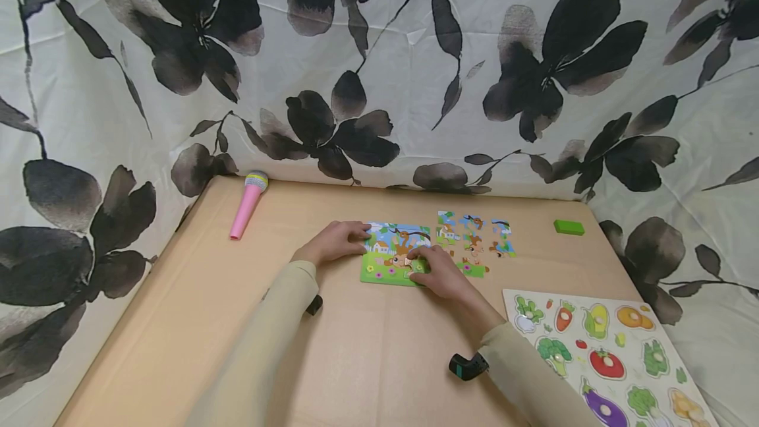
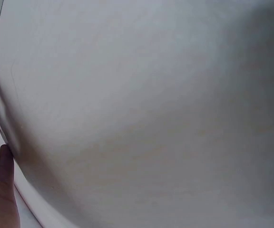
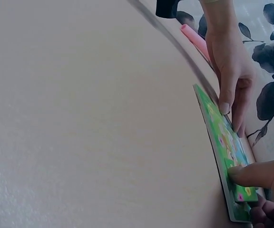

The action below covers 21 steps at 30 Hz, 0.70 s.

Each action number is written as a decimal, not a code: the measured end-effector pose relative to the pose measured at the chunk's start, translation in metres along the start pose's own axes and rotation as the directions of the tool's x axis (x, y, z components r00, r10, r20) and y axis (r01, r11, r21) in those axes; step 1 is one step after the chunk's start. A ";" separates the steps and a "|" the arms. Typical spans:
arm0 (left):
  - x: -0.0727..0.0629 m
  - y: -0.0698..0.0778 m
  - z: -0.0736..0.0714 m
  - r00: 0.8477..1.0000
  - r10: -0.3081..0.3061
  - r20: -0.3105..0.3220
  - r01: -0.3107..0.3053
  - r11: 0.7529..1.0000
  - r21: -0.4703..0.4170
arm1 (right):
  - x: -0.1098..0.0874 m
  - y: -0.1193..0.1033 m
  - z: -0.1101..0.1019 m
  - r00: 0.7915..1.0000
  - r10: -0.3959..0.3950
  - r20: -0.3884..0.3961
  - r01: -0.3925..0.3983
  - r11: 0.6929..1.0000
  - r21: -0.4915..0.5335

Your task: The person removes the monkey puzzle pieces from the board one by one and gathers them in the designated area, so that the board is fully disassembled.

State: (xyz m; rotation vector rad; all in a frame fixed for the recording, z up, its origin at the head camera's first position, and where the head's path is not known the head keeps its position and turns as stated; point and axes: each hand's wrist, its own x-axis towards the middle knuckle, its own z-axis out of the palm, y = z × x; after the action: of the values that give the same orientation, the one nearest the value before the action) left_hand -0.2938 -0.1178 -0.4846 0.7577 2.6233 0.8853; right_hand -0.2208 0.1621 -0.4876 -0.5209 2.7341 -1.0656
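Observation:
A small jigsaw board (image 1: 379,272) with a cartoon deer, a house and flowers lies mid-table. My left hand (image 1: 333,242) rests at its left side, fairly straight fingers touching the edge and top. My right hand (image 1: 441,273) is over the lower right corner. In the right wrist view, its thumb and fingers pinch a green puzzle piece (image 3: 244,191) with flowers, slightly raised at the board's corner. Several loose puzzle pieces (image 1: 474,248) lie right of the board, partly behind the right hand. Only part of the left hand's fingers (image 2: 4,166) shows in the left wrist view.
A pink toy microphone (image 1: 246,208) lies at the back left. At the back right is a green block (image 1: 569,227). A white vegetable puzzle board (image 1: 633,346) covers the front right, by my right sleeve. Floral cloth (image 1: 415,71) hangs behind the table.

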 end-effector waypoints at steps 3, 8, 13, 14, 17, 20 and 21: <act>0.000 0.000 0.000 1.000 0.001 0.002 -0.001 1.000 0.008 | 0.000 -0.001 0.000 1.000 -0.004 -0.016 0.003 1.000 -0.024; 0.000 0.000 0.000 1.000 0.003 0.001 -0.003 1.000 0.012 | 0.002 -0.003 0.003 0.997 0.016 -0.072 -0.017 1.000 -0.006; 0.001 0.000 0.001 1.000 0.000 0.003 0.000 1.000 0.017 | 0.006 -0.002 0.005 0.993 0.015 -0.118 -0.012 1.000 0.026; 0.001 -0.001 0.001 1.000 -0.002 0.004 0.002 1.000 0.018 | 0.006 -0.002 0.005 0.992 0.015 -0.121 -0.010 0.999 0.036; 0.001 0.000 0.001 1.000 -0.004 0.004 0.004 1.000 0.016 | 0.007 0.000 0.005 0.992 0.019 -0.123 -0.011 0.998 0.060; 0.001 0.000 0.001 1.000 -0.005 0.004 0.005 1.000 0.013 | 0.008 0.001 0.005 0.993 0.028 -0.117 -0.018 0.996 0.084; 0.001 0.000 0.001 1.000 -0.006 0.004 0.006 1.000 0.013 | 0.008 0.001 0.005 0.993 0.036 -0.113 -0.025 0.995 0.095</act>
State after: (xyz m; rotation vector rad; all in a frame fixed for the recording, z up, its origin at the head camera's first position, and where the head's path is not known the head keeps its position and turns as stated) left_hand -0.2948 -0.1167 -0.4855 0.7539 2.6285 0.8651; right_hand -0.2268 0.1567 -0.4922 -0.4143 2.7626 -1.2463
